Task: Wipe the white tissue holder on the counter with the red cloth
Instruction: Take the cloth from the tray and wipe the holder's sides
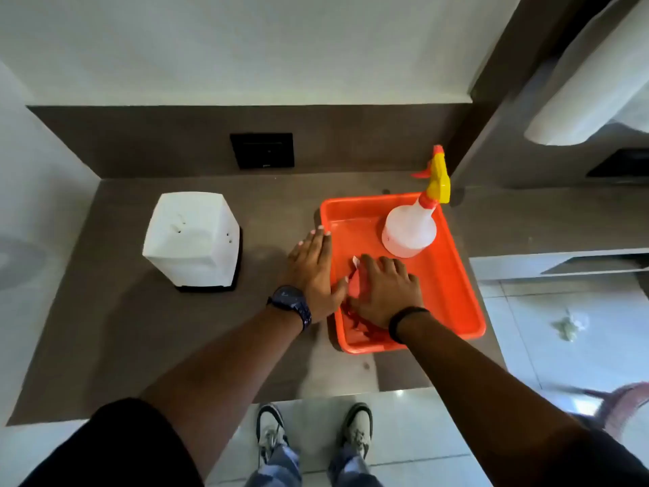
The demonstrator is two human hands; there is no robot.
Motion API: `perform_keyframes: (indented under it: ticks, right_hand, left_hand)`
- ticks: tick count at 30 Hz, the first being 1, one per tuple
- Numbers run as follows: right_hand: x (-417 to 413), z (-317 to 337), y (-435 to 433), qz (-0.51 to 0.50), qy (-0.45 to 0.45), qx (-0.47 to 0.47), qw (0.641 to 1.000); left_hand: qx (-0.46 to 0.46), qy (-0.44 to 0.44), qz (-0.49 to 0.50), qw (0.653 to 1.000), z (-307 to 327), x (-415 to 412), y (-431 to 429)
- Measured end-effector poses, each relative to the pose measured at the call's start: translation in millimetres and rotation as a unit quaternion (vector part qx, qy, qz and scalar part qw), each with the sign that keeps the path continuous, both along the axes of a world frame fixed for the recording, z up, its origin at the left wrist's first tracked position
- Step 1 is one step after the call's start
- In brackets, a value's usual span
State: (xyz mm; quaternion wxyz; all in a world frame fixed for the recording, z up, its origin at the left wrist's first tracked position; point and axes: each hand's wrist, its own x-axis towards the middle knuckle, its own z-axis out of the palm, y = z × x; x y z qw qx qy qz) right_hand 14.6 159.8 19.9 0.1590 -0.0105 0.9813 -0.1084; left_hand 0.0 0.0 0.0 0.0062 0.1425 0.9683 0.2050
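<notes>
The white tissue holder [192, 237] stands upright on a dark base at the left of the brown counter [140, 328]. The red cloth [354, 319] lies crumpled in the near left part of an orange tray [456, 297], mostly hidden under my right hand [386, 293], which rests flat on it with fingers spread. My left hand [314, 272] lies flat and open on the tray's left rim and the counter, its thumb touching the cloth. A dark watch is on my left wrist, a black band on my right.
A translucent spray bottle [411, 230] with a yellow and orange trigger stands at the tray's far right. A black wall plate [262, 150] sits on the backsplash. A white dispenser [590, 82] hangs on the right wall. A crumpled tissue [570, 325] lies on the floor.
</notes>
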Motion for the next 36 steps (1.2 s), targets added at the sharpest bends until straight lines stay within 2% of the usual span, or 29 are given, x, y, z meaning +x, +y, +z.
perform_keyframes:
  ticks: [4, 13, 16, 19, 22, 25, 28, 30, 32, 36]
  right_hand:
    - [3, -19, -3, 0.032, -0.017, 0.062, 0.997]
    - [-8, -26, -1, 0.022, 0.017, 0.076, 0.997]
    - [-12, -22, 1, -0.003, 0.041, 0.045, 0.998]
    - [-25, -5, -11, -0.065, 0.099, -0.071, 0.990]
    - [-43, 19, -49, -0.105, 0.226, -0.247, 0.936]
    - [-56, 43, -103, -0.120, 0.284, -0.419, 0.854]
    - [-65, 42, -151, -0.182, 0.178, -0.528, 0.810]
    - [-70, 25, -176, -0.242, 0.091, -0.567, 0.782]
    - [-72, 5, -195, -0.273, 0.056, -0.586, 0.761]
    - [-63, 0, -227, -0.220, 0.010, -0.634, 0.742]
  left_hand:
    - [-0.005, -0.033, 0.018, 0.999, -18, 11, 2]
    - [0.013, -0.068, 0.028, 0.997, -17, 10, 5]
    - [-0.009, -0.063, 0.000, 0.998, 6, -6, -13]
    - [-0.010, 0.006, -0.002, 1.000, 53, -38, -52]
    - [-0.010, 0.047, 0.009, 0.999, 101, -63, -109]
    - [-0.050, 0.002, 0.008, 0.999, 129, -72, -161]
    - [-0.131, -0.093, 0.002, 0.987, 130, -75, -198]
    - [-0.178, -0.170, 0.003, 0.969, 121, -75, -214]
    - [-0.204, -0.222, 0.010, 0.954, 110, -73, -223]
    - [-0.217, -0.208, 0.014, 0.954, 95, -73, -229]
